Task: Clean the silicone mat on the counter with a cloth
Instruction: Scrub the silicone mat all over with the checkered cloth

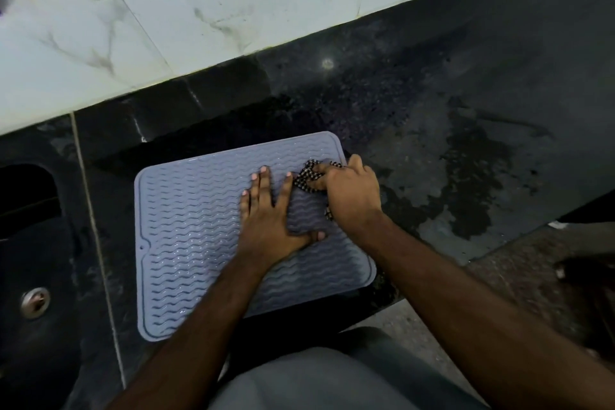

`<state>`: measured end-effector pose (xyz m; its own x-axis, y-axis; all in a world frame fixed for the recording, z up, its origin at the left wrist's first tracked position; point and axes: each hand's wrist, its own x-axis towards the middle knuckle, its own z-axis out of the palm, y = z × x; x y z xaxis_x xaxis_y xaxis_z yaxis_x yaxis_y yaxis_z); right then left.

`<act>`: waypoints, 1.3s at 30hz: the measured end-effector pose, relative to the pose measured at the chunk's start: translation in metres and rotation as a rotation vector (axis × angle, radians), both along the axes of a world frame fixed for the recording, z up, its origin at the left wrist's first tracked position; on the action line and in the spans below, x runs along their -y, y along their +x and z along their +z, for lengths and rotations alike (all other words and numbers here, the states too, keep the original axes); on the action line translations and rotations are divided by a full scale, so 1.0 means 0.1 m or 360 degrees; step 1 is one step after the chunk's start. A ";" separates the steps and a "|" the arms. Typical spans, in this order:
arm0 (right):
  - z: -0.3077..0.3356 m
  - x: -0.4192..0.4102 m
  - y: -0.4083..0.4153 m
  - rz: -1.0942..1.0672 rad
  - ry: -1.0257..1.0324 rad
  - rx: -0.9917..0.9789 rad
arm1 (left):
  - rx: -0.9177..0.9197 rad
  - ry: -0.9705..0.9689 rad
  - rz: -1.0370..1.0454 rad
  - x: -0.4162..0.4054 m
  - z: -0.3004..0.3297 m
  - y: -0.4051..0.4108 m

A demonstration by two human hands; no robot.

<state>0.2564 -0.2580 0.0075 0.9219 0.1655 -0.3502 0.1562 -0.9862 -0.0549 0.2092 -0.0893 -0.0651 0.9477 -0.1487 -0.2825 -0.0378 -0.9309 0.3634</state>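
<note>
A pale blue-grey silicone mat (193,236) with wavy ridges lies flat on the black counter (432,116), near its front edge. My left hand (269,216) presses palm down on the mat's right half, fingers spread. My right hand (349,193) is bunched around a black-and-white checked cloth (306,175) at the mat's far right corner. Most of the cloth is hidden under the hand; a small bit shows below the wrist.
A dark sink (30,243) with a metal drain (35,301) lies left of the mat. White marble wall tiles (166,27) rise behind the counter. Wet patches (472,176) spread on the counter right of the mat. The floor shows at the lower right.
</note>
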 end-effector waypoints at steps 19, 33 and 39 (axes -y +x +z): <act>0.02 -0.09 -0.28 -0.0624 0.0400 -0.0057 | -0.0044 0.0131 -0.0028 0.02 0.08 0.04; 0.11 -0.99 -0.43 -0.0609 0.0465 -0.0189 | 0.0058 -0.0041 -0.0005 -0.84 0.20 -0.35; 0.15 -1.57 -0.50 -0.0511 0.0452 -0.0291 | 0.0086 -0.0105 0.0218 -1.55 0.26 -0.62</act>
